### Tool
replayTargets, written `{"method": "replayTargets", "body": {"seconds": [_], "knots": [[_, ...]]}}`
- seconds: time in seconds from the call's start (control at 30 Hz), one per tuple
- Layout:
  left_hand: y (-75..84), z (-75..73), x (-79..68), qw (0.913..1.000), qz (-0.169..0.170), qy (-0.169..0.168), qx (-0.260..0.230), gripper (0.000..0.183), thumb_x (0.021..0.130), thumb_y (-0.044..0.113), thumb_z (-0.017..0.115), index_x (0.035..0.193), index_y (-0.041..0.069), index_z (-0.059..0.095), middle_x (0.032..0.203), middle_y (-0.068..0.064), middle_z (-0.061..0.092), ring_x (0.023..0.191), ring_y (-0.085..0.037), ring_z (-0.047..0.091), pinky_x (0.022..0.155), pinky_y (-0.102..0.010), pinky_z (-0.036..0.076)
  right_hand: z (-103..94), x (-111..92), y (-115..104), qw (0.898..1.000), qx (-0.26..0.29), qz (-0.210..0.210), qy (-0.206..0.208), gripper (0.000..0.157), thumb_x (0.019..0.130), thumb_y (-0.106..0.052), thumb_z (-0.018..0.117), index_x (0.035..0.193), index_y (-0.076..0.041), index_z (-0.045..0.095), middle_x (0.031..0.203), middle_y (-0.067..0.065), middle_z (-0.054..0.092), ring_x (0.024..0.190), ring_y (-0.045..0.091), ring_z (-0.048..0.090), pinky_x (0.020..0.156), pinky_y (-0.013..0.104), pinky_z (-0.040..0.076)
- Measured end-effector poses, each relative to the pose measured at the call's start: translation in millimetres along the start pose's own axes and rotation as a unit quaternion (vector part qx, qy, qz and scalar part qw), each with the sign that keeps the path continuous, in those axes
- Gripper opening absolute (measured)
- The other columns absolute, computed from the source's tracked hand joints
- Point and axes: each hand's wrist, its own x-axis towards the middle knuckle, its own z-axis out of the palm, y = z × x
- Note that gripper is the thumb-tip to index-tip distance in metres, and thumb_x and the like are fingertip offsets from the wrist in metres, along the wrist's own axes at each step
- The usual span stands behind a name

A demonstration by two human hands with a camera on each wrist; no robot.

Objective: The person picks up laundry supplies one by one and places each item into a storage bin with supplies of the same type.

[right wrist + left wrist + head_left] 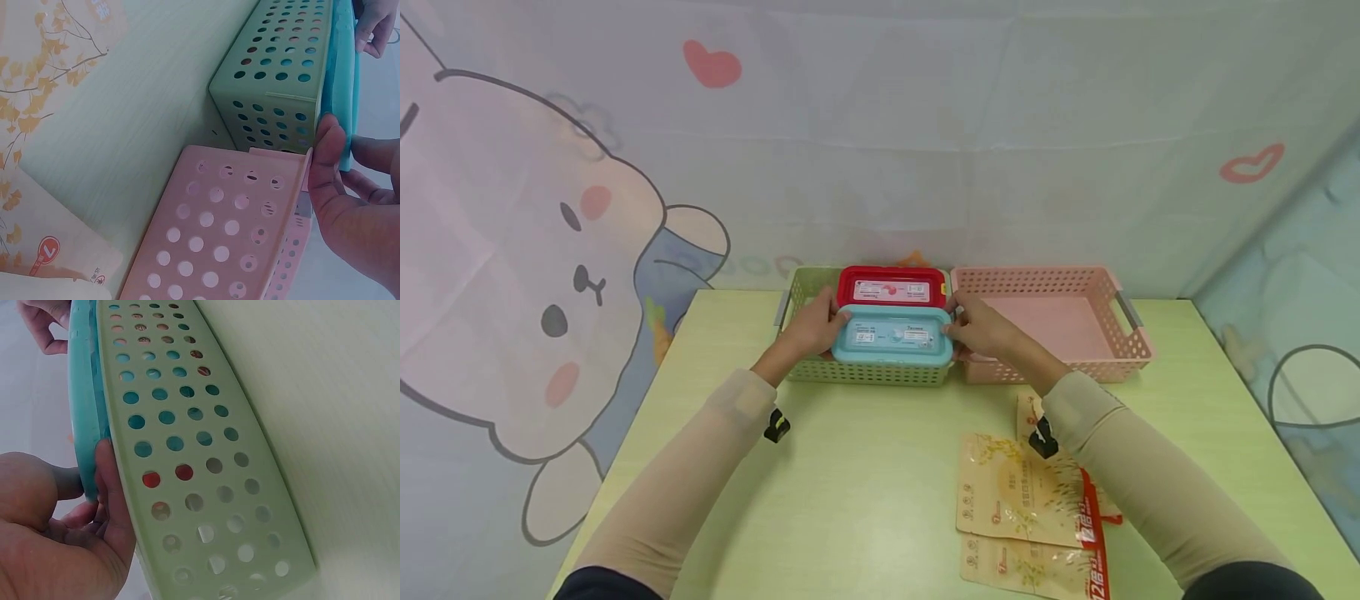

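Observation:
Both hands grip a light blue rectangular box with a flat, labelled lid at its two short ends. The left hand has its thumb on the lid's left edge and its fingers below the rim, as the left wrist view shows. At the other end, the right hand pinches the rim between thumb and fingers. The blue box sits at the top front of a green perforated basket. Right behind it in the basket is a similar red box.
Close beside the green basket, a pink perforated basket with grey handles stands to the right. Several beige packets with red edges lie overlapped on the pale green table, partly under the right forearm. A printed cloth hangs behind.

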Motion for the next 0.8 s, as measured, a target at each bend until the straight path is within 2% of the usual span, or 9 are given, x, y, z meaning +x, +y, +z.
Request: {"method": "replayTargets", "body": {"seconds": [0.17,0.37,0.5,0.7,0.8], "knots": [[2.4,-1.1,-0.4,1.0000,-0.005,-0.003,0.003,0.021,0.113,0.022,0.052,0.115,0.005,0.040,0.104,-0.022,0.057,0.070,-0.030,0.070,0.070,-0.053,0.064,0.3,-1,0,1.000,-0.001,0.001,0.001,0.028,0.109,-0.004,0.055,0.133,0.005,0.043,0.098,0.023,0.059,0.075,0.034,0.067,0.063,0.035,0.057],[5.5,-2.0,-2.7,0.9999,-0.011,0.000,0.006,0.021,0.113,0.022,0.052,0.115,0.005,0.041,0.103,-0.021,0.057,0.071,-0.031,0.070,0.072,-0.055,0.064,1.9,-1,0,1.000,-0.008,-0.001,0.005,0.029,0.109,-0.004,0.056,0.134,0.004,0.043,0.099,0.023,0.059,0.073,0.031,0.066,0.063,0.036,0.057],[4.4,-2.5,-1.6,1.0000,-0.006,0.001,0.003,0.022,0.113,0.023,0.053,0.115,0.005,0.041,0.103,-0.020,0.057,0.071,-0.031,0.070,0.072,-0.055,0.064,3.1,-2,-1,1.000,-0.019,0.006,0.021,0.030,0.109,-0.005,0.058,0.134,0.003,0.045,0.101,0.025,0.059,0.074,0.031,0.067,0.064,0.038,0.059],[-3.5,-4.7,-2.5,0.9998,-0.001,0.013,-0.012,0.027,0.110,0.025,0.061,0.113,0.005,0.043,0.101,-0.018,0.060,0.068,-0.026,0.070,0.070,-0.054,0.064,9.4,-2,-3,0.998,-0.042,0.023,0.049,0.033,0.108,-0.008,0.060,0.137,0.001,0.049,0.107,0.022,0.060,0.082,0.030,0.067,0.076,0.046,0.064],[-3.3,-8.0,-4.7,0.9998,0.002,0.009,-0.017,0.030,0.109,0.027,0.063,0.116,0.004,0.044,0.103,-0.018,0.061,0.067,-0.026,0.069,0.071,-0.053,0.064,10.3,-5,-6,0.996,-0.057,0.026,0.058,0.034,0.108,-0.009,0.060,0.139,0.002,0.050,0.108,0.021,0.061,0.083,0.030,0.067,0.076,0.046,0.064]]}}
